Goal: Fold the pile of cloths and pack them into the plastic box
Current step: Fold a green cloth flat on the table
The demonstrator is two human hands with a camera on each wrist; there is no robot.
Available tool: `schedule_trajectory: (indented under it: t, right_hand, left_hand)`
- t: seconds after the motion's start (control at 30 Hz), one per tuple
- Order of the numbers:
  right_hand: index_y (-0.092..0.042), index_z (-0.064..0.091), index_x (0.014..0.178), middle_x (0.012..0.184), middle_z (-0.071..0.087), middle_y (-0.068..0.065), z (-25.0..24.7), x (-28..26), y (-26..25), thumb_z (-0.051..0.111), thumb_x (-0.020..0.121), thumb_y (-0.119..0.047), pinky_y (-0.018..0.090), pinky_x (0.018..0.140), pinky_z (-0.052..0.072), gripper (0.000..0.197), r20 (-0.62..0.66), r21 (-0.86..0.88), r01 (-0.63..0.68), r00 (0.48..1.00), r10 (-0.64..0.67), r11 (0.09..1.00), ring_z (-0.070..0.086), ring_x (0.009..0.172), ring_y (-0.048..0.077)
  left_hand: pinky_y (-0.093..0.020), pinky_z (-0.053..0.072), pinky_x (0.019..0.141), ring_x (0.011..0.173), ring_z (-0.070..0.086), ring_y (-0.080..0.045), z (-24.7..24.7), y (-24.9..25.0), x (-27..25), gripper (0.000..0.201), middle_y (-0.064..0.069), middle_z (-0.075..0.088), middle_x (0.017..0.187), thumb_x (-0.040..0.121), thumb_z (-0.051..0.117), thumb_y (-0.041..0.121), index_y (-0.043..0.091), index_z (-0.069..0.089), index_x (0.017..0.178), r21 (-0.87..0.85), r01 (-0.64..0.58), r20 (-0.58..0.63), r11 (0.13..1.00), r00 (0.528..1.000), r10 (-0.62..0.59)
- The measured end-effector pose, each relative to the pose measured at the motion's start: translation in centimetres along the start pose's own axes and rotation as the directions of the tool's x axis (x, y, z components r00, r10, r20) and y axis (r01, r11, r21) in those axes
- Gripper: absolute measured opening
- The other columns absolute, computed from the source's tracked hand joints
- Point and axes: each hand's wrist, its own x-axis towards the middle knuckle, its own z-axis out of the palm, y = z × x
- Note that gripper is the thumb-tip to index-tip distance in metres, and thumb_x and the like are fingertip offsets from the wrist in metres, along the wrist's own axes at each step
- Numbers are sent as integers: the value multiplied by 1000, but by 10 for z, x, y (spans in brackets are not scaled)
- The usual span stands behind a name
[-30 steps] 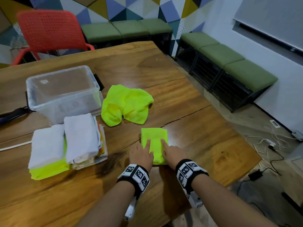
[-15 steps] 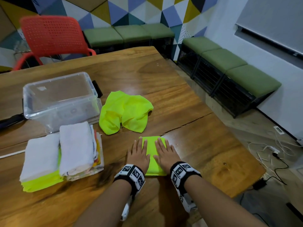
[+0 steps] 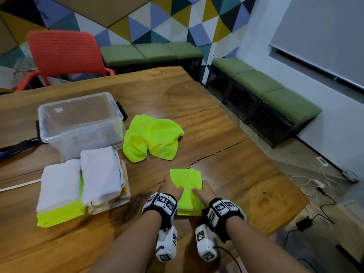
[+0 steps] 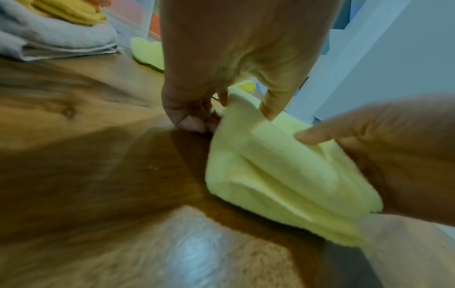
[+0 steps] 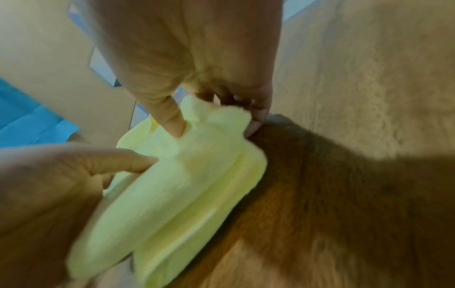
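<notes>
The folded yellow cloth (image 3: 186, 191) lies on the table (image 3: 226, 154) between both hands: the left hand (image 3: 171, 188) pinches its left edge, the right hand (image 3: 203, 193) its right edge, fingers (image 4: 274, 105) curled around the layers. Only the head view shows the plastic box (image 3: 78, 123) well apart to the left; the wrist views reveal the cloth's stacked folds.

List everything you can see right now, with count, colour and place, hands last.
Clear plastic storage box: one, transparent, empty, far left of table.
Crumpled neon-yellow cloth: one, unfolded, right of the box.
Folded neon-yellow cloth: one, near table edge, between both hands.
Stacks of folded cloths: two side by side, white on top, yellow beneath, in front of the box.
Wooden table: one, brown.
Red plastic chair: one, behind the table.
Green cushioned benches: several, along the walls.
Cables: on the floor, right.
Left hand: grips the folded cloth's left side.
Right hand: grips its right side.
</notes>
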Motion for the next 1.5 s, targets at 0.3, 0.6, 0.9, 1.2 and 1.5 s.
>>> schedule_trajectory:
  t: [0.3,0.6,0.9,1.2,1.5]
  right_hand:
    - [-7,25,139,132,45,18,25,-38,-79,41,97,-11,37,86,41,45,-49,519,137,990,-130,844,49,105,28]
    - [-12,29,137,107,48,10,82,-80,-200,52,93,-12,27,79,37,49,-109,330,477,876,-469,815,50,97,24]
    - [-12,29,146,131,50,25,183,-88,-236,39,100,-15,35,92,38,47,120,-126,637,771,-625,761,50,118,36]
    - [-15,15,150,137,33,25,225,-68,-229,25,103,-19,38,94,44,48,204,-343,548,836,-509,763,51,110,38]
    - [-17,20,147,143,42,17,245,-50,-219,18,98,-51,41,103,36,59,154,-509,458,881,-447,728,46,126,34]
  left_hand:
    - [-44,32,109,137,30,-34,-77,-1,-34,63,-13,20,154,95,45,28,22,13,149,-85,-311,-256,946,925,281]
    - [-38,44,89,99,57,-35,-211,-38,-66,61,-21,62,105,99,35,22,28,2,150,-287,-277,-449,917,885,126]
    - [-39,43,85,107,53,-38,-261,-114,-62,56,-25,40,133,99,27,10,29,13,150,71,-26,-514,997,855,59]
    - [-43,40,98,121,47,-37,-259,-146,-47,53,-16,23,147,100,24,17,24,8,150,190,150,-447,970,893,-51]
    - [-42,33,107,132,34,-35,-246,-152,-34,60,-15,7,154,98,24,10,24,-2,150,322,248,-392,914,913,-109]
